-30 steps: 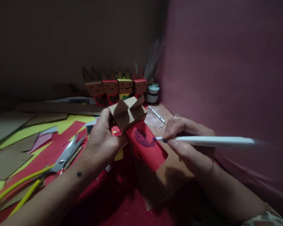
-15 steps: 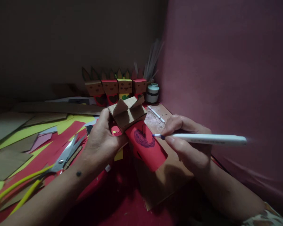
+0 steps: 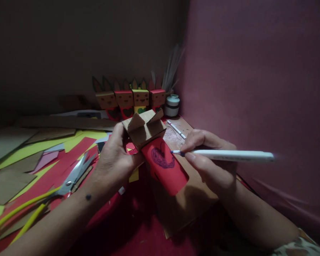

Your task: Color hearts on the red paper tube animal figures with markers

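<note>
My left hand [image 3: 116,156] is closed around a cardboard figure from its left side. The figure has a brown box head [image 3: 145,133] with two pointed ears and a red paper tube body [image 3: 173,179]. A dark purple heart [image 3: 162,160], partly filled with strokes, is drawn on the red paper. Between the thumb and fingers of my right hand [image 3: 210,160] is a white marker [image 3: 237,155]. Its blue tip meets the red body at the heart's right edge. Part of the figure's head is hidden behind my left fingers.
Four similar eared figures [image 3: 124,99] stand at the back, beside a pale jar [image 3: 172,105]. Another marker [image 3: 176,129] lies on a cardboard sheet [image 3: 176,217]. At left, yellow-handled scissors [image 3: 68,184] rest on red and yellow paper scraps. A pink cloth-like surface [image 3: 256,89] rises at right.
My right hand and the marker have shifted slightly left, the tip moving along the heart's right edge. My left hand and the figure have stayed almost still.
</note>
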Tool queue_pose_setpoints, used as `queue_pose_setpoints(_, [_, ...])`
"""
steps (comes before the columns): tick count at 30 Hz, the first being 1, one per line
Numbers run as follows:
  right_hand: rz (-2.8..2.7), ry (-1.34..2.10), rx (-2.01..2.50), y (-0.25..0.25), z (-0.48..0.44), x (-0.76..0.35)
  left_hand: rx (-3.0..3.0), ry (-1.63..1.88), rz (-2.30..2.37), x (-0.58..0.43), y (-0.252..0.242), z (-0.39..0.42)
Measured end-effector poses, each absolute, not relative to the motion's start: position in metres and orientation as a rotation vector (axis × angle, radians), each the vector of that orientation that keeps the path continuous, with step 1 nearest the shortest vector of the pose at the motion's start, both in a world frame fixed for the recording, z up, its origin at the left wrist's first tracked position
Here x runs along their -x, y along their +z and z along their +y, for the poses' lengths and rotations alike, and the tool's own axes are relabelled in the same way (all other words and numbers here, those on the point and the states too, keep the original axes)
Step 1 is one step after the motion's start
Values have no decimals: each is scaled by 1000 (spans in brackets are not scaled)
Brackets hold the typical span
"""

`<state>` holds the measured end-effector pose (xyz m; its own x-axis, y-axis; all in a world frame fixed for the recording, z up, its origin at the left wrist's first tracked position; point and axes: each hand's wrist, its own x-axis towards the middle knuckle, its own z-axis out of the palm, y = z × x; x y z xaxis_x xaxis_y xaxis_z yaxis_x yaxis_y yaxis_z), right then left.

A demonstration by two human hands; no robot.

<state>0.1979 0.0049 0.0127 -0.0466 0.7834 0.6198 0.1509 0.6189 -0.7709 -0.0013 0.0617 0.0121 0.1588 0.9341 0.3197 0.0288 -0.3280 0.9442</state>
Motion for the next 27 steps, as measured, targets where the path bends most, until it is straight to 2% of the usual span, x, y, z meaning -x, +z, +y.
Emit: queue_pose_setpoints(27, [-1640, 637, 678, 12, 3, -203, -1542, 1312, 953, 1, 11, 63])
